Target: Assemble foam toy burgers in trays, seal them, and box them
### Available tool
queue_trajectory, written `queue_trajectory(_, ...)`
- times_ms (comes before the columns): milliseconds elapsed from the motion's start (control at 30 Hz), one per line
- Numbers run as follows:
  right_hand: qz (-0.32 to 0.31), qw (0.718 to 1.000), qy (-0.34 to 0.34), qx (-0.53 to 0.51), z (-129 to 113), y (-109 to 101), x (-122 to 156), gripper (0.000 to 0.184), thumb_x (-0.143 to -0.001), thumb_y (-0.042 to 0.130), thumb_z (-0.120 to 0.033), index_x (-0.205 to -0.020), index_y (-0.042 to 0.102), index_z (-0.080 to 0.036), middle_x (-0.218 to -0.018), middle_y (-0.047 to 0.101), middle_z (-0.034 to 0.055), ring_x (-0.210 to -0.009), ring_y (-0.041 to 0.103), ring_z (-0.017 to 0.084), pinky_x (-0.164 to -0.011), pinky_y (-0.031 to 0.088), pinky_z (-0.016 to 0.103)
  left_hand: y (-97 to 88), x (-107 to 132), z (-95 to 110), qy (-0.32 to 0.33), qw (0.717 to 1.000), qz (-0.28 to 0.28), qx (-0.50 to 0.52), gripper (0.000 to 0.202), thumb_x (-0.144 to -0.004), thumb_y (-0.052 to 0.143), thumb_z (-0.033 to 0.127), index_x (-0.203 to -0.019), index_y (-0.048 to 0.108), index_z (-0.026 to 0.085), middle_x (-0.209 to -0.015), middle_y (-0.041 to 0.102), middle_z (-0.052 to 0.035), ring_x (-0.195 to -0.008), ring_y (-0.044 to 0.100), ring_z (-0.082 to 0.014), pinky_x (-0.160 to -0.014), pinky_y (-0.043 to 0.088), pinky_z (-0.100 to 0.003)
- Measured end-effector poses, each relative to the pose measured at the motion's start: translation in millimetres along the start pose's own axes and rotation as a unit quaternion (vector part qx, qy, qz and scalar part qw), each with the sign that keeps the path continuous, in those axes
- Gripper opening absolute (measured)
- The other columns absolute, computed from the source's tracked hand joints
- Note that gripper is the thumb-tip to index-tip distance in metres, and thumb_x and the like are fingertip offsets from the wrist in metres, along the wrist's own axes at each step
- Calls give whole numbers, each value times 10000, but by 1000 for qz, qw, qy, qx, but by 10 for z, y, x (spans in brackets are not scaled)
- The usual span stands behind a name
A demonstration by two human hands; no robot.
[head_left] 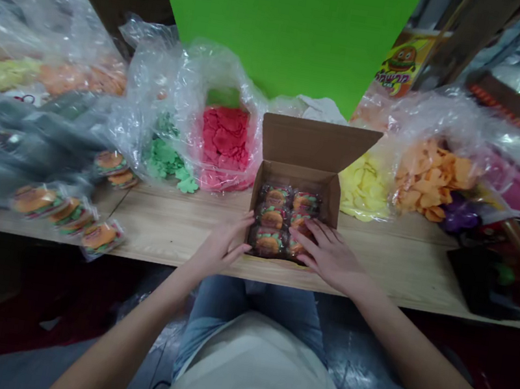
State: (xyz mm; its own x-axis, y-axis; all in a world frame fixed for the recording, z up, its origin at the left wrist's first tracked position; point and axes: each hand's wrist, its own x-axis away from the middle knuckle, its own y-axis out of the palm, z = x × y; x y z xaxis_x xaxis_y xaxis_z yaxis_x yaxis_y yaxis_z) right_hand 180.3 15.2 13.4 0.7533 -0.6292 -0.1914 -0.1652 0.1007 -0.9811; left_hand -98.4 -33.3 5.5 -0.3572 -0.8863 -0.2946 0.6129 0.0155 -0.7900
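Box (306,141) at table's (176,226) front edge: we should brace its side with the spread left hand (222,249) while the right hand's (330,256) spread fingers press packets (282,208) flat.

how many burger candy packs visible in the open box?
6 packs in the cardboard box, two columns of three. Left column: back, middle, front. Right column: back, middle, front, the last two partly under the right hand. More may lie underneath.
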Motion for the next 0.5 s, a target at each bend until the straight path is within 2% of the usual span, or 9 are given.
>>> queue_trajectory(67, 12, 1000, 10, 6, -3, 30, 2, 537, -844, 504, -351, -1353, 341, -295, -1357, 374, 118, -1253, 317, 300, -981, 326, 484, 71, 59, -4, 6, 998, -19, -53, 474, -880, 407, 314, -1329, 335, 179, -1421, 329, -103, -1304, 302, -189, -1057, 291, -393)
queue_trajectory(167, 23, 999, 25, 9, -45, 82, 4, 545, -833, 518, -325, -1350, 345, -304, -1342, 387, 110, -1235, 332, 301, -977, 322, 495, 122, 39, 28, 0, 990, -15, -138, 481, -867, 434, 335, -1324, 366, 203, -1398, 375, -88, -1287, 328, -205, -1049, 290, -413)
queue_trajectory(333, 17, 1000, 26, 3, -148, 110, -7, 567, -824, 523, -342, -1356, 344, -258, -1360, 363, 137, -1254, 311, 314, -993, 300, 506, -33, -11, 87, 24, 976, -40, -212, 512, -841, 461, 394, -1323, 391, 238, -1345, 449, -66, -1298, 300, -250, -1084, 190, -472)
queue_trajectory(500, -10, 1000, -6, -21, -98, 10, 52, 643, -827, 491, -336, -1400, 235, -197, -1437, 264, 125, -1326, 207, 283, -1046, 242, 505, -120, 6, 136, 40, 965, -42, -257, 493, -846, 464, 355, -1325, 391, 262, -1319, 476, -71, -1286, 323, -267, -1089, 136, -516)
